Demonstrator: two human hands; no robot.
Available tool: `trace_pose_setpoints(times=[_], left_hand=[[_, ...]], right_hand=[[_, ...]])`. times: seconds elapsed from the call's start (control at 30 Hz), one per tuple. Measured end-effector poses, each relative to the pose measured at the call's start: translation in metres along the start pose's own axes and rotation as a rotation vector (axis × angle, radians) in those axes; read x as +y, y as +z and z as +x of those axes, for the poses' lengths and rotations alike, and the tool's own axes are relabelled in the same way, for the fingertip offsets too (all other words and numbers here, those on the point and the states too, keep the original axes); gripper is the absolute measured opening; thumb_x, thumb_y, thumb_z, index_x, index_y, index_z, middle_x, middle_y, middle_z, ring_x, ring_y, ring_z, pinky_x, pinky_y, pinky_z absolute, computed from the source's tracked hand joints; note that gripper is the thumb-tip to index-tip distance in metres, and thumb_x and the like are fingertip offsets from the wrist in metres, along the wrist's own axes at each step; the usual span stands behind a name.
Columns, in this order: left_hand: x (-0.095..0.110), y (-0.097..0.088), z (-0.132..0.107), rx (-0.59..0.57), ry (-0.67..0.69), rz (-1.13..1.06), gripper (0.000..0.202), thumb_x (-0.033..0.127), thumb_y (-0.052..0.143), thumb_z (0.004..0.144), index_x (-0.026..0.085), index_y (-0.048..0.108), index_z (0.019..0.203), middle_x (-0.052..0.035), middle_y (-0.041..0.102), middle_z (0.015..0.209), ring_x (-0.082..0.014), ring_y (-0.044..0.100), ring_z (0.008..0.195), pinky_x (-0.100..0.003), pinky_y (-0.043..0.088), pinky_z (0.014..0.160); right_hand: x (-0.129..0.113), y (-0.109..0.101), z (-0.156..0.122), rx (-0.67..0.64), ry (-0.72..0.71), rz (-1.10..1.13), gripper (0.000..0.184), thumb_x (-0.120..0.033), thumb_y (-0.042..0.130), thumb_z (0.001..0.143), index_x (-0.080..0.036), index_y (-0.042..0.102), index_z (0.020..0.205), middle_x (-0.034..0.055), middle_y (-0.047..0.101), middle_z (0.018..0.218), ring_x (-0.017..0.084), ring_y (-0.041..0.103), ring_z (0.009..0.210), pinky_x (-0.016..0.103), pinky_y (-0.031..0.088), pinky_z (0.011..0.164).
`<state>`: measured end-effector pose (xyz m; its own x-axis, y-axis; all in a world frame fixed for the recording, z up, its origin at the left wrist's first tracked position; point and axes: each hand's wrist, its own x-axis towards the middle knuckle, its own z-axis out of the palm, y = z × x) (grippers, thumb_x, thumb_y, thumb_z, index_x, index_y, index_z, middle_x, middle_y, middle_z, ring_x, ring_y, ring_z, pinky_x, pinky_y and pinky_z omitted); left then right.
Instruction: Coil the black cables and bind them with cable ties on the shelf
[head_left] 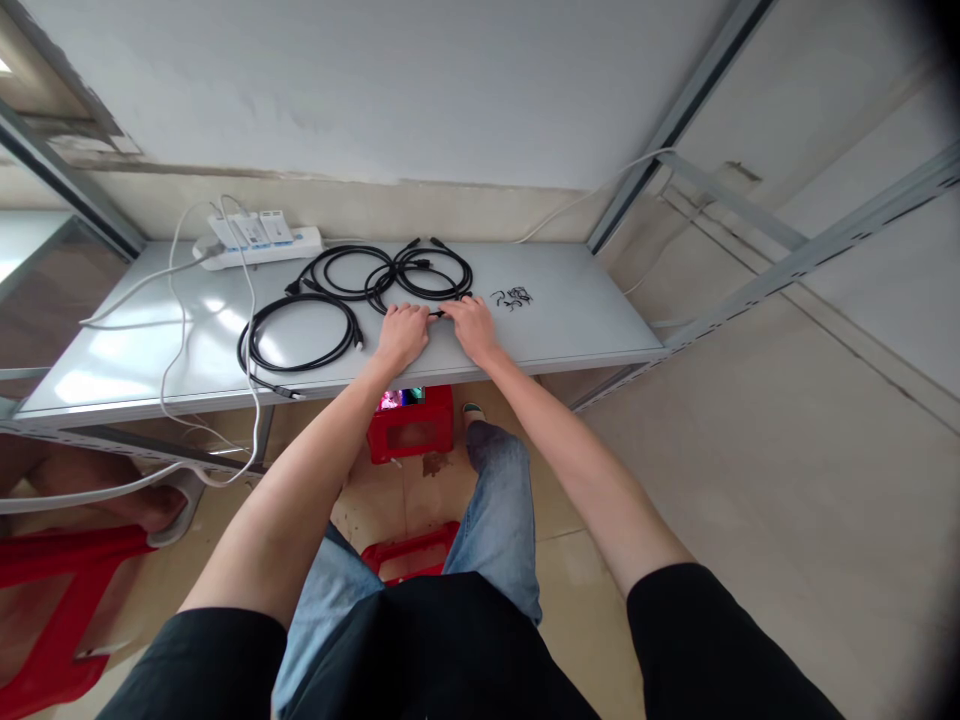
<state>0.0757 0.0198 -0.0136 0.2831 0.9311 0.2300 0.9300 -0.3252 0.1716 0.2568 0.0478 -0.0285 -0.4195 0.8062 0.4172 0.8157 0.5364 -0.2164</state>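
Observation:
Both my hands rest on a grey shelf board (570,320). My left hand (403,334) and my right hand (471,324) sit close together, fingers curled, pinching a thin black cable (436,314) between them. That cable leads into a black coil (431,272) just beyond my fingers. A second black coil (346,272) lies to its left. A third, larger coil (300,335) lies left of my left hand.
A white power strip (259,245) with white plugs and trailing white cords (176,330) sits at the back left. A small heap of black ties (512,297) lies right of my hands. Red stools (411,425) stand below. Another person's foot (150,505) shows at lower left.

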Motion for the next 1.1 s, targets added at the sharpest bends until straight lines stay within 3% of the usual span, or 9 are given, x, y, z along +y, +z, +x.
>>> trace_pose_setpoints(times=[0.63,0.73,0.9,1.1], left_hand=[[0.000,0.000,0.000,0.010,-0.005,-0.015,0.042,0.030,0.034,0.112,0.018,0.075,0.114,-0.0211,0.078,0.116,-0.0376,0.067,0.119,-0.050,0.041,0.104],[0.001,-0.001,-0.001,0.006,-0.008,-0.004,0.041,0.030,0.035,0.112,0.019,0.074,0.114,-0.0205,0.079,0.116,-0.0367,0.067,0.119,-0.049,0.041,0.104],[0.003,-0.004,-0.002,-0.007,0.005,0.006,0.042,0.030,0.035,0.113,0.017,0.074,0.116,-0.0214,0.079,0.118,-0.0372,0.069,0.119,-0.049,0.042,0.104],[0.002,-0.005,-0.002,-0.005,-0.005,0.017,0.041,0.027,0.036,0.112,0.017,0.075,0.115,-0.0215,0.080,0.117,-0.0377,0.070,0.119,-0.049,0.043,0.104]], right_hand=[[-0.001,-0.002,-0.002,-0.008,-0.006,-0.021,0.045,-0.020,0.040,0.114,-0.022,0.082,0.131,0.0116,0.081,0.130,0.032,0.064,0.110,0.047,0.044,0.100],[0.005,-0.006,0.002,-0.025,-0.086,-0.064,0.042,-0.021,0.042,0.114,-0.018,0.082,0.126,0.0146,0.082,0.123,0.032,0.064,0.106,0.049,0.045,0.101],[0.015,-0.026,0.030,-0.205,-0.345,-0.189,0.041,-0.014,0.045,0.110,-0.016,0.086,0.105,0.0174,0.082,0.100,0.031,0.067,0.101,0.052,0.047,0.100],[0.003,-0.043,0.054,-0.399,-0.566,-0.369,0.038,-0.008,0.048,0.103,-0.018,0.085,0.100,0.0148,0.082,0.102,0.028,0.072,0.100,0.049,0.052,0.096]])
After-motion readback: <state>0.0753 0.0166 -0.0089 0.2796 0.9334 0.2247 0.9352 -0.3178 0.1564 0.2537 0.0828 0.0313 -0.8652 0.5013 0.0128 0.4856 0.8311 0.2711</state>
